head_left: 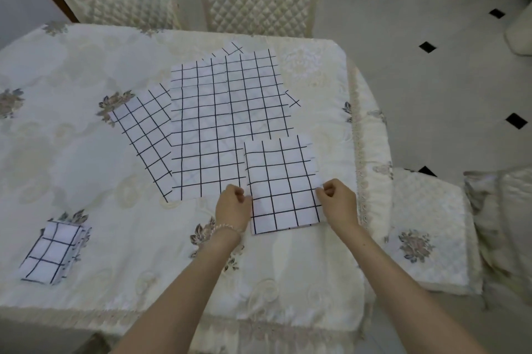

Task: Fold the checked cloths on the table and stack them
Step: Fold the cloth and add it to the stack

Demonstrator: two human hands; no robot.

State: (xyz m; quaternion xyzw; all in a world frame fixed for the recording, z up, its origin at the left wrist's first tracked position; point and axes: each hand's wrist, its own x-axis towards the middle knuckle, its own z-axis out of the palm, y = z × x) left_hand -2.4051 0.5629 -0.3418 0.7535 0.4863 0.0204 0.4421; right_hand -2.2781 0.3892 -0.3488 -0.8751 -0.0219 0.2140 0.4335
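Mid-task: folded stack [54, 253] at near left of table [86, 152]; left hand [233, 204] and right hand [337, 200] pinching side edges of half-folded cloth [283, 184]; unfolded cloths [224, 123] remaining beyond.

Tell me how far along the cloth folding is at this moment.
Done: a small stack of folded cloths sits near the table's left front edge. In hand: a partly folded cloth, pinched at its side edges by the left hand and right hand. Left: a pile of unfolded cloths lies flat mid-table, at least two overlapping, perhaps more underneath. Roughly midway.
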